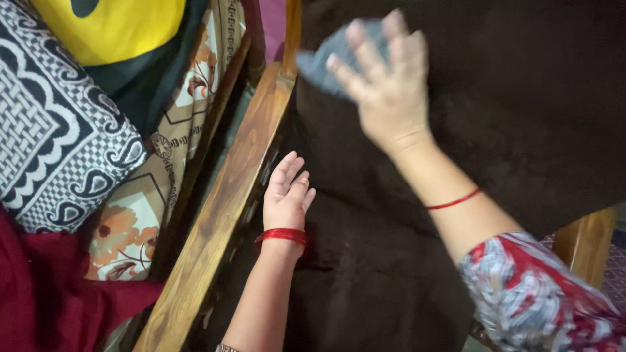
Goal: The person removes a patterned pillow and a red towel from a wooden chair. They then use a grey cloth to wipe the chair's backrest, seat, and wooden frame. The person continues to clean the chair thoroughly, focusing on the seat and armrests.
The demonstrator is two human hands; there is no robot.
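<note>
Grey cloth [319, 62] under right hand [385, 91] fingers, on brown cushion [521, 111]

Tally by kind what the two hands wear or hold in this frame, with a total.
Grey cloths: 1, under the right hand, grey cloth
Red bangles: 1, on the left hand's wrist, red bangle
Red wrist threads: 1, on the right forearm, red thread
Total: 3

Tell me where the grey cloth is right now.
The grey cloth sits top centre in the head view, under the right hand, against the dark brown cushion beside the wooden armrest.
</note>
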